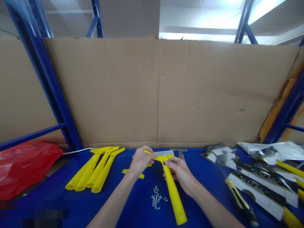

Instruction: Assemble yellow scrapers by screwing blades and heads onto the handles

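A yellow scraper handle (173, 193) is held above the blue table, its wide head up and its round end toward me. My right hand (180, 173) is closed around its neck. My left hand (142, 161) pinches the left end of the head, where a flat grey blade (164, 154) lies along the top edge. Small yellow pieces (142, 176) lie beneath and beside my left hand, partly hidden by it. Small screws and nuts (156, 199) are scattered on the table between my forearms.
Several yellow handles (102, 172) lie at the left, near a red bag (30, 167). Grey metal strips (180, 154) lie behind my right hand. A screwdriver (239, 199) and packaged cards (258, 193) are at the right. Cardboard (156, 91) stands behind the blue table (133, 209).
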The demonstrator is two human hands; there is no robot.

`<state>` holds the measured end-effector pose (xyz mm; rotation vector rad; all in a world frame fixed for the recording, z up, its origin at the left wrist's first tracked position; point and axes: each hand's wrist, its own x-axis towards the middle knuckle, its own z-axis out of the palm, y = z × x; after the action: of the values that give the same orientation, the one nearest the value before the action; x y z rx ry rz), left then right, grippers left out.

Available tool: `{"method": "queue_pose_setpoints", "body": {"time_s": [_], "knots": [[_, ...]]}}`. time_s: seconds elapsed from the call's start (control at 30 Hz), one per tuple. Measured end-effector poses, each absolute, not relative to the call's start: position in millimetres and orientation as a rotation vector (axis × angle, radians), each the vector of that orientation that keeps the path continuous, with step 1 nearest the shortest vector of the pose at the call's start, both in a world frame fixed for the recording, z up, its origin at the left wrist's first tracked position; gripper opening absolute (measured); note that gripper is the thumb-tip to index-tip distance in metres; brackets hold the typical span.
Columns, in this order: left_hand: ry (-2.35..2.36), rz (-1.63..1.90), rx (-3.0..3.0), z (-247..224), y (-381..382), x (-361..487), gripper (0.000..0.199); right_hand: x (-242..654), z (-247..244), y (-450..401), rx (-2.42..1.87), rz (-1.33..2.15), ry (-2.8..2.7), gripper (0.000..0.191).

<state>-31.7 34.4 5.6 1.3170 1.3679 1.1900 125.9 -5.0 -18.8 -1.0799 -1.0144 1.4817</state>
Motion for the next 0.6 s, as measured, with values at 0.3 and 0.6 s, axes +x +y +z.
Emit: {"method": "queue_pose_setpoints", "body": {"time_s": [0.3,0.6], "knots": [[1.436,1.123,1.263,19,28,-30,0.014,126,-20,-4,-1.071,1.493,-1.017,0.021],[1.499,1.018,1.224,24,27,-32,0.005,126,-20,-4,-1.106,1.497,-1.01,0.021]]}}
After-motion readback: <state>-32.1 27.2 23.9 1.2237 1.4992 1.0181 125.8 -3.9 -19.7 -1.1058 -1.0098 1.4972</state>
